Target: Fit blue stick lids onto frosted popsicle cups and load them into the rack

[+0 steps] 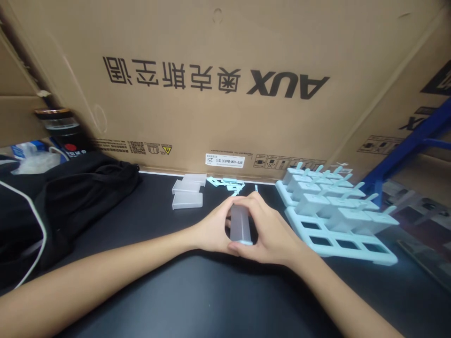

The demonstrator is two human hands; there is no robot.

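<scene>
Both my hands meet at the middle of the black table [211, 291], wrapped round one frosted translucent plastic case [240, 224] that stands on its long edge. My left hand [213, 230] grips its left side, fingers curled over the top. My right hand [269, 230] closes on its right side and near end. Three more frosted cases [188, 191] lie flat just beyond my left hand. A pale blue tray [352, 249] with rectangular slots lies to the right, several pale blue moulded pieces [327, 195] standing in it.
A big brown cardboard box [225, 84] walls off the back. Small pale blue loose bits [227, 183] lie at its foot. Black cloth [70, 192] with a white cable [35, 220], a dark jar [63, 129] and a blue frame [408, 145] flank the sides.
</scene>
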